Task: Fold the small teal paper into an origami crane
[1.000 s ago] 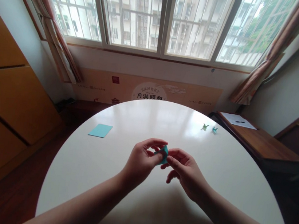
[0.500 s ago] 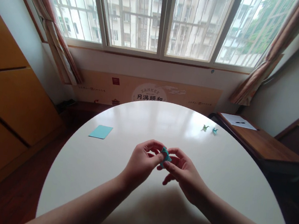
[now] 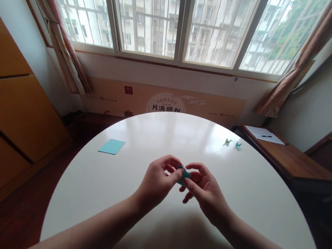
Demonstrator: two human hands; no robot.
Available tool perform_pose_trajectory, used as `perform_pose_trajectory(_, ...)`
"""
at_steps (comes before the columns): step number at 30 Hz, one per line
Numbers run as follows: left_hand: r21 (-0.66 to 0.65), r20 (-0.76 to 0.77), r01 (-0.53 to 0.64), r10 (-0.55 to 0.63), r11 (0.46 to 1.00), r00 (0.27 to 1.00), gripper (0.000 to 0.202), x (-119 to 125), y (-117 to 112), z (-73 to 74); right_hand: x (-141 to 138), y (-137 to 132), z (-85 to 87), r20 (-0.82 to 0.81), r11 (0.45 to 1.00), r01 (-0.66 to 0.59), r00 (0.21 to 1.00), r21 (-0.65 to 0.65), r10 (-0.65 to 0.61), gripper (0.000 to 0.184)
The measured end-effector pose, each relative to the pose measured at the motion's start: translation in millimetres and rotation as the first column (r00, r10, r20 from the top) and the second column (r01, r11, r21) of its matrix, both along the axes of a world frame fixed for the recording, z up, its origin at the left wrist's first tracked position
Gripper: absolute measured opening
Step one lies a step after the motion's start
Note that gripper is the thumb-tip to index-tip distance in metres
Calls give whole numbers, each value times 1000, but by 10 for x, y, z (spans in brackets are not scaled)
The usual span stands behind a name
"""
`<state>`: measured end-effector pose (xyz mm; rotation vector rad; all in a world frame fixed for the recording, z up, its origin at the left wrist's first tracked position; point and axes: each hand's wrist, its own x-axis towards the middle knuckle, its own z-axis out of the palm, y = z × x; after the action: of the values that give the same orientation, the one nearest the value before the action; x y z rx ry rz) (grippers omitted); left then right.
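Note:
Between my two hands is a small folded piece of teal paper [image 3: 183,176], held above the round white table [image 3: 131,201]. My left hand [image 3: 160,177] pinches its left side, thumb on the near face. From the right, my right hand [image 3: 205,189] grips the other side between thumb and fingers; its lower fingers are curled loosely underneath. Much of the folded paper is hidden by the thumbs and fingertips, so its exact shape cannot be made out.
A flat stack or sheet of light teal paper [image 3: 112,146] lies at the table's left. Toward the back right stand a green paper crane [image 3: 227,142] and a blue paper crane [image 3: 238,145]. Beyond the table, a wooden side surface [image 3: 296,158] carries a white sheet [image 3: 256,133] and a dark pen [image 3: 266,136].
The folded paper has tilted and shows less of its upper part between my hands. My right fingers have shifted slightly; both hands stay in nearly the same place.

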<state>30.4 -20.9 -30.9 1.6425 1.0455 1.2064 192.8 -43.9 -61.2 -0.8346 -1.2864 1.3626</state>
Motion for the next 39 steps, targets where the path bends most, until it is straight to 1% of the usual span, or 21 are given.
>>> perform_pose_trajectory(3,-2,-22,21,-21,1000,1000,10,-6,-18,1,25,13,-14,27,999,38,999,26,-38,35)
perform_pose_trajectory(6,-14,-24,65,-65,998,998,15,-13,-37,18,57,30,-29,61,995,77,995,69,-82,30)
perform_pose_trajectory(10,-44,-15,105,-106,993,994,21,-7,-51,42,74,29,-44,105,988,94,989,122,-107,25)
perform_pose_trajectory(16,-64,-2,30,-30,998,1000,19,23,-54,32,59,-21,-27,141,980,100,982,171,-125,33)
perform_pose_trajectory(19,-69,10,19,-18,997,1000,15,28,-61,30,58,-26,-16,169,980,100,977,174,-130,35)
perform_pose_trajectory(23,-99,48,19,-15,995,999,14,33,-69,40,53,-14,-17,148,978,117,979,173,-143,29)
perform_pose_trajectory(30,-177,135,45,-21,983,991,22,39,-69,65,46,-28,3,85,975,107,988,193,-125,21)
perform_pose_trajectory(35,-166,125,38,-17,985,992,24,20,-69,86,57,-18,0,24,979,102,994,174,-108,18)
perform_pose_trajectory(39,-120,98,6,5,993,995,22,15,-77,96,60,-7,-12,0,977,102,995,186,-104,16)
